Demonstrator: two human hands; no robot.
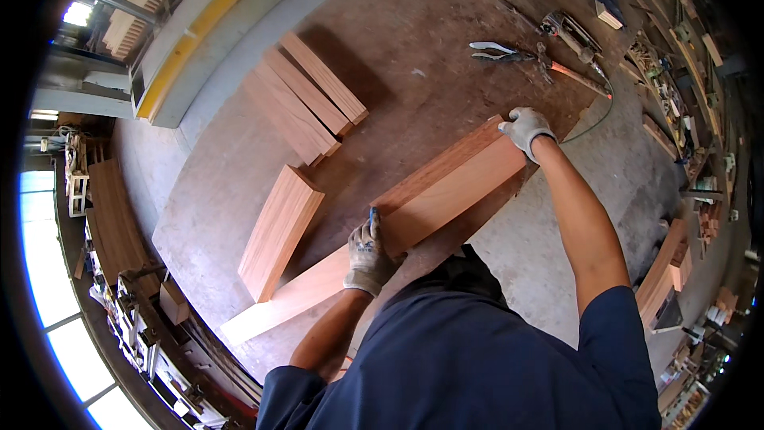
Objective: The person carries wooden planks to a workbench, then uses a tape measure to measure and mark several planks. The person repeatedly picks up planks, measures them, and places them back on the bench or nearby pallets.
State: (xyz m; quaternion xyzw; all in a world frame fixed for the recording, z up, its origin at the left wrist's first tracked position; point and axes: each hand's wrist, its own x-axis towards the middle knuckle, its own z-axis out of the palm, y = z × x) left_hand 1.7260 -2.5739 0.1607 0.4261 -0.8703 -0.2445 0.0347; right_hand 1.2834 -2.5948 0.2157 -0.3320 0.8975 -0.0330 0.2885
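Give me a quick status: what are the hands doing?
Left hand grips a blue marker at the plank. Right hand holds its far end. Loose boards nearby, clear of it.

bright window daylight, heavy fisheye vignette

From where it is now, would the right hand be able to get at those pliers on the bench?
Probably yes. The right hand grips the board's far end, and the pliers lie just beyond on bare bench, nothing between.
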